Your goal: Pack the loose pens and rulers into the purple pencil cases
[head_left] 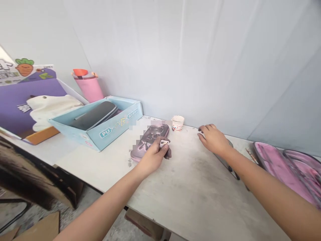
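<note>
Pinched between the thumb and fingers of my left hand (pixel 157 154) is a small white block (pixel 164 143) with a dark and tan mark on its face; its exact kind is too small to tell. That hand is over the right edge of a dark pinkish pencil case (pixel 142 144), closed and lying flat with a raised design. My right hand (pixel 213 137) is open over the back of the table, fingers loosely bent and nothing visible in them. To its left stands a white paper cup (pixel 178 124). A dark, slim item (pixel 232 167) lies partly hidden under my right forearm.
A light blue box (pixel 117 130) on the left holds grey pencil cases (pixel 96 113). Beside it are a purple display box (pixel 27 90) with a white pouch (pixel 50 107) and a pink cylinder (pixel 90 88). An open pink case (pixel 278 167) lies right. A wall (pixel 163 60) borders the table's back.
</note>
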